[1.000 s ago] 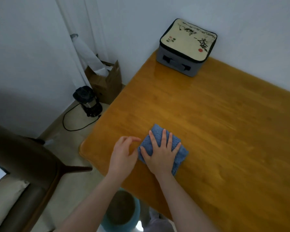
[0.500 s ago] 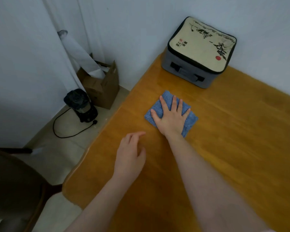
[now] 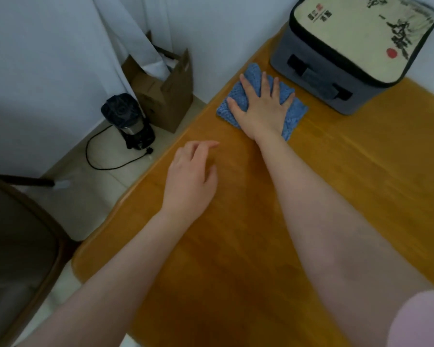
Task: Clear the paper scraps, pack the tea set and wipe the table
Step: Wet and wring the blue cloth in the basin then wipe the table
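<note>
The right hand [image 3: 263, 108] is pressing flat, fingers spread, on the cloth [image 3: 295, 113] lying on the table [image 3: 361, 176] at the case's [image 3: 348, 46] eight o'clock, while the left hand [image 3: 188, 184] is idling loosely curled, holding nothing, at the cloth's seven o'clock.

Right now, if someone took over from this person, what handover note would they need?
Right hand: flat, pressing the blue cloth onto the table, close beside the tea set case.
Left hand: relaxed, empty, near the table's left edge.
Done: case closed at the far corner; no paper scraps in view.
Left: finish wiping the table.
</note>
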Demonstrator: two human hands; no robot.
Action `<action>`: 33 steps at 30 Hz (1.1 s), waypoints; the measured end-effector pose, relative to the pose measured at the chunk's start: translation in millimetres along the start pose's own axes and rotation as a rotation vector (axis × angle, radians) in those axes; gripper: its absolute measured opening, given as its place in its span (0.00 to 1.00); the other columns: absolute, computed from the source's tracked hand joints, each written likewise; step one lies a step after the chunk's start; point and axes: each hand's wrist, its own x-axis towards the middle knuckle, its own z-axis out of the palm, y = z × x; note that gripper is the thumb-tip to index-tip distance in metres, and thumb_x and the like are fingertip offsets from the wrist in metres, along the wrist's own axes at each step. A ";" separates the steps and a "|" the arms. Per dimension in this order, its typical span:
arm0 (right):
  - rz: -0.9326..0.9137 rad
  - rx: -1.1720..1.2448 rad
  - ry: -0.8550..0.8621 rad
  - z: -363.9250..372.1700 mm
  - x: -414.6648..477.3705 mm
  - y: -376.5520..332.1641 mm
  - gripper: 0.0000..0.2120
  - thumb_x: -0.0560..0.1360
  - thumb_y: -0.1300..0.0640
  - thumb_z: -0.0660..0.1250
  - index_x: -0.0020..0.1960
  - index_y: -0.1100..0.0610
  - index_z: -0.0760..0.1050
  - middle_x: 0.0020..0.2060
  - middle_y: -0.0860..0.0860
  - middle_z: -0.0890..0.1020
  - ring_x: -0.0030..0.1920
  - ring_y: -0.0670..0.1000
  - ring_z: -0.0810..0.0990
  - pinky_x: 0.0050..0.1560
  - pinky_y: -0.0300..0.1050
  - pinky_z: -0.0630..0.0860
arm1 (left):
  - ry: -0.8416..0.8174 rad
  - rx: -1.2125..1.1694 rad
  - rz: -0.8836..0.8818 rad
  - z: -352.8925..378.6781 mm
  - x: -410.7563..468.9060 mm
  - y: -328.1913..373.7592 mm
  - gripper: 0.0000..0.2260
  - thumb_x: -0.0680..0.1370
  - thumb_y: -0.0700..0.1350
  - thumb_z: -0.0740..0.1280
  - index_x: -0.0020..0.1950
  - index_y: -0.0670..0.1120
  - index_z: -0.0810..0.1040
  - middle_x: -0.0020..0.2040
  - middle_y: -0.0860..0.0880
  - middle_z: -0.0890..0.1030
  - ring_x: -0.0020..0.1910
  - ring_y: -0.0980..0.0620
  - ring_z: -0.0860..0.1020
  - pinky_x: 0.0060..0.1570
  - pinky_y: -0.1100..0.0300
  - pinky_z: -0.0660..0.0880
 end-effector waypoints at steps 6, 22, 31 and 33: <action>-0.068 0.000 0.015 3.8 -34.8 -27.2 0.33 0.74 0.28 0.42 0.77 0.38 0.49 0.79 0.51 0.48 0.78 0.58 0.43 0.70 0.72 0.39 | 0.075 0.031 -0.043 -6.4 -33.1 -10.3 0.17 0.80 0.48 0.59 0.69 0.50 0.68 0.67 0.50 0.69 0.67 0.53 0.66 0.66 0.60 0.60; -0.260 0.052 -0.065 29.4 -304.4 -184.8 0.34 0.73 0.40 0.32 0.78 0.44 0.51 0.78 0.57 0.48 0.77 0.63 0.43 0.68 0.74 0.41 | 0.117 0.031 -0.126 -84.6 -182.5 -68.5 0.16 0.80 0.45 0.61 0.68 0.49 0.69 0.68 0.47 0.70 0.67 0.48 0.66 0.65 0.49 0.65; -0.154 0.070 0.049 50.4 -412.7 -110.4 0.31 0.75 0.32 0.52 0.76 0.40 0.57 0.77 0.53 0.57 0.77 0.59 0.52 0.70 0.72 0.47 | 0.054 -0.020 -0.024 -73.3 -244.2 -54.3 0.15 0.80 0.45 0.61 0.67 0.47 0.71 0.65 0.47 0.72 0.64 0.46 0.69 0.63 0.50 0.66; -0.081 0.072 0.079 46.9 -426.8 -77.0 0.31 0.75 0.31 0.52 0.75 0.39 0.59 0.77 0.52 0.59 0.77 0.58 0.53 0.70 0.72 0.48 | 0.031 -0.017 0.009 -67.3 -249.4 -43.2 0.17 0.78 0.44 0.63 0.67 0.46 0.71 0.65 0.46 0.72 0.63 0.44 0.70 0.62 0.48 0.67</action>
